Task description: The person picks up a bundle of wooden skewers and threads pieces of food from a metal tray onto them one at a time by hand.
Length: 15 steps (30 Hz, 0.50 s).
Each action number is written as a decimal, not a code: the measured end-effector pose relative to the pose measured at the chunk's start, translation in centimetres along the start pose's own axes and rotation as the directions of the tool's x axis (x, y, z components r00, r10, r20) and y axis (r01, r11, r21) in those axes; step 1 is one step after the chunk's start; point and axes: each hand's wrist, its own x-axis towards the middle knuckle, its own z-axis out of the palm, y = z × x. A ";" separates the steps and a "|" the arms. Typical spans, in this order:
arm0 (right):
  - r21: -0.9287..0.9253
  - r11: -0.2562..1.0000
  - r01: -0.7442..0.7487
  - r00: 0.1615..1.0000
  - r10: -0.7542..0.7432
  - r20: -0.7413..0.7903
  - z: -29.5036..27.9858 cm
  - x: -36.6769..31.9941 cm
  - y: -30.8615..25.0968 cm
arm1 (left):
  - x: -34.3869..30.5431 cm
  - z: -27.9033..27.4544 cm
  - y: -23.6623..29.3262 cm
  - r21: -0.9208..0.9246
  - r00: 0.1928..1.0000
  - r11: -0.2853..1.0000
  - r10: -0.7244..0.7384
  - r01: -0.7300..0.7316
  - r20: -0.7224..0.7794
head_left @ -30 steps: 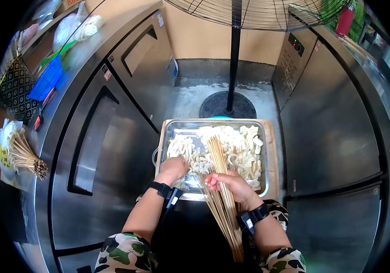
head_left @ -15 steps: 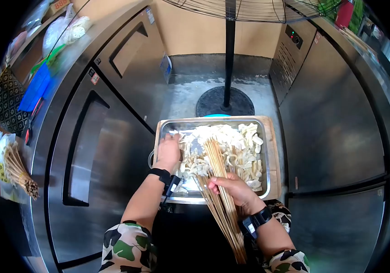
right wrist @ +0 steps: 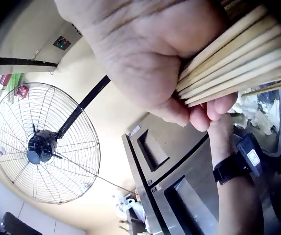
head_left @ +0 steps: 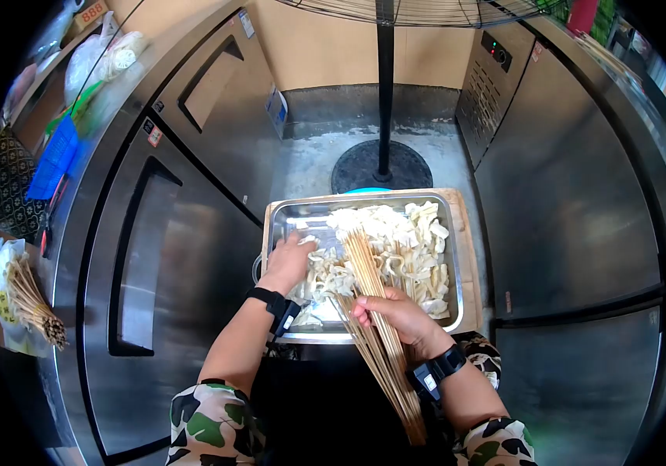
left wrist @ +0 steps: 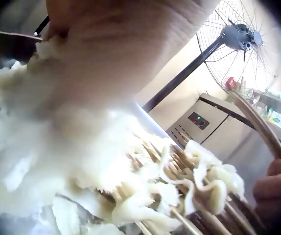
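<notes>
Two hands are working at one metal tray (head_left: 292, 210), which is sitting on one wooden board (head_left: 469, 287); each wrist is wearing one black band. The right hand (head_left: 401, 317) is gripping one thick bundle of skewers (head_left: 362, 260), too many to count, its far ends leaning over the tray and its near ends reaching past the tray's near edge, with a looser group splaying to the left. The left hand (head_left: 288, 262) is touching the pale pieces (head_left: 376, 219) in the left part of the tray; whether its fingers are pinching one, I cannot tell. The pieces, also too many to count, are covering much of the tray, looking cream-white, soft, folded and wavy-edged; further sticks are lying among them. The skewers are looking straight, slim and straw-brown. One fan (right wrist: 43, 146) is standing beyond the tray. On the left worktop (head_left: 108, 116), one blue basket (head_left: 55, 159) and one bundle of sticks (head_left: 34, 299) are lying.
</notes>
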 end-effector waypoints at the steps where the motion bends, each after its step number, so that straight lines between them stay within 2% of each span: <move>1: -0.005 1.000 0.006 1.000 -0.006 0.003 0.0 0.0 0.1 | -0.7 0.0 -0.1 0.000 0.999 0.999 -0.033 0.033 0.044; 5: 0.002 1.000 0.026 1.000 -0.026 0.016 0.0 0.1 0.2 | -3.8 0.7 0.0 -0.140 0.972 0.982 -0.099 0.131 0.214; 6: 0.002 0.999 0.035 0.999 -0.035 0.028 -0.1 0.1 0.3 | -4.7 1.1 -0.3 -0.165 0.978 0.981 -0.067 0.100 0.195; 9: 0.003 1.000 0.027 0.999 -0.027 0.027 0.0 0.1 0.5 | -6.9 0.3 0.0 -0.329 0.998 0.944 -0.017 0.034 0.053; 10: 0.003 1.000 0.019 1.000 -0.019 0.012 0.4 -0.1 0.1 | -7.4 -0.5 0.7 -0.304 0.997 0.950 -0.065 0.077 0.049; 13: -0.004 0.999 0.033 0.999 -0.033 0.036 0.1 0.1 0.4 | -7.2 -1.9 1.7 -0.344 0.986 0.938 -0.102 0.052 -0.129; 14: -0.013 0.999 0.041 0.998 -0.040 0.039 0.1 0.1 0.4 | -6.6 -1.7 1.7 -0.374 0.962 0.926 -0.063 -0.043 -0.266; 15: -0.023 0.999 0.048 0.998 -0.047 0.042 0.1 0.2 0.4 | -5.5 -1.3 1.6 -0.382 0.952 0.919 -0.025 -0.098 -0.304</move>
